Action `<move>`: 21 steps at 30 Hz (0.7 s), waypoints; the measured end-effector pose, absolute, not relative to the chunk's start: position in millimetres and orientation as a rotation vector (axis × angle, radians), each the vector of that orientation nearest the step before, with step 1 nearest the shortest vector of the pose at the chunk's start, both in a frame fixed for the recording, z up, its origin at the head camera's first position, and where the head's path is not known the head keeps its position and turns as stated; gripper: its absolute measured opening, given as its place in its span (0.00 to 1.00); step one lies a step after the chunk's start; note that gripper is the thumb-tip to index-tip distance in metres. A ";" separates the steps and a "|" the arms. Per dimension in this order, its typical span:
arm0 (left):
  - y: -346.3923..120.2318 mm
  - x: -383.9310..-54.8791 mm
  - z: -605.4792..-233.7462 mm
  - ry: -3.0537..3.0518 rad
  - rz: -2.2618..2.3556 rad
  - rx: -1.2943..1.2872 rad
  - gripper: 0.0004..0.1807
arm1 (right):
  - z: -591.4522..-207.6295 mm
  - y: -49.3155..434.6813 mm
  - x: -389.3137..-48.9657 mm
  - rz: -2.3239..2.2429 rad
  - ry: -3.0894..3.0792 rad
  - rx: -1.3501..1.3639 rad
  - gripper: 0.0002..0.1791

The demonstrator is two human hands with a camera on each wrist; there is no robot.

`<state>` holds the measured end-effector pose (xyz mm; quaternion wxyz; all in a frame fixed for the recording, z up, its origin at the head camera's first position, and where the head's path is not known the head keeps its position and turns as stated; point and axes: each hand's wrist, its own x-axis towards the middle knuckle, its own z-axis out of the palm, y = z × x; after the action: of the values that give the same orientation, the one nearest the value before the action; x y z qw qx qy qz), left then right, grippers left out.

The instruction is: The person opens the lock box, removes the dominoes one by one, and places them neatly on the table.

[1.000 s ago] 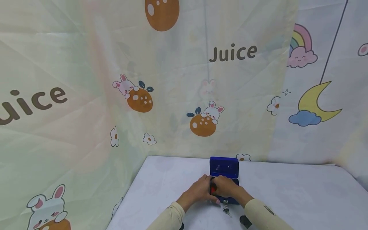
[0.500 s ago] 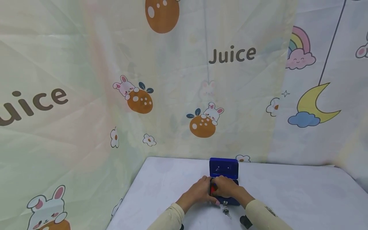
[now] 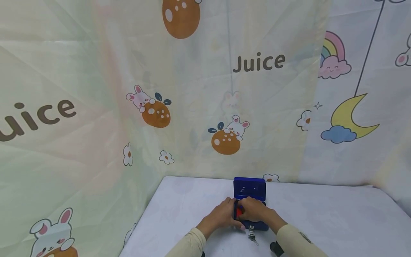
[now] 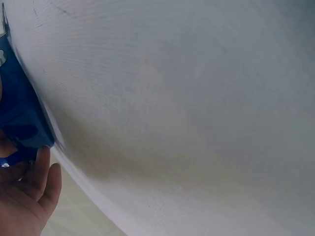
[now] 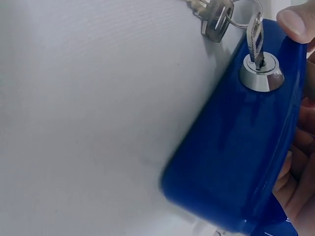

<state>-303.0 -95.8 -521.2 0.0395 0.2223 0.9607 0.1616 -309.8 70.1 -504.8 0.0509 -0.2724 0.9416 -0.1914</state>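
A blue metal cash box (image 5: 221, 142) stands on the white-covered table, its lid (image 3: 249, 189) raised at the back. My left hand (image 3: 221, 215) grips the box's left end, with the thumb at the front wall and the fingers reaching toward the rear corner. In the head view, my right hand (image 3: 255, 210) is down inside the box, fingers bent; what they hold, if anything, is hidden. Between the hands a red thing (image 3: 239, 212) shows, its kind unclear. A key (image 5: 256, 37) sits in the front lock (image 5: 262, 73), and more keys (image 5: 216, 19) hang from its ring.
The white tabletop (image 3: 321, 214) spreads to both sides of the box. A printed cloth wall (image 3: 192, 150) rises behind the table and along its left. Beneath the right forearm a small dark object (image 3: 277, 248) shows partly.
My right hand has shifted very slightly inside the box, and a little more of the red thing shows. The left hand keeps its hold; the whole view has drifted a little.
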 end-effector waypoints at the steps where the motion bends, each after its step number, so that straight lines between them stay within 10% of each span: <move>1: -95.8 -303.1 -521.5 2.946 0.492 0.681 0.58 | -503.4 70.6 -309.1 -0.586 2.863 -0.828 0.18; 21: -95.0 -298.8 -515.9 2.926 0.523 0.672 0.57 | -488.2 80.2 -302.7 -0.610 2.856 -0.792 0.19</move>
<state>-298.8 -95.0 -515.9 0.0472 0.2203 0.9591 0.1714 -302.7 80.2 -488.2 0.0578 -0.2613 0.9423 -0.2012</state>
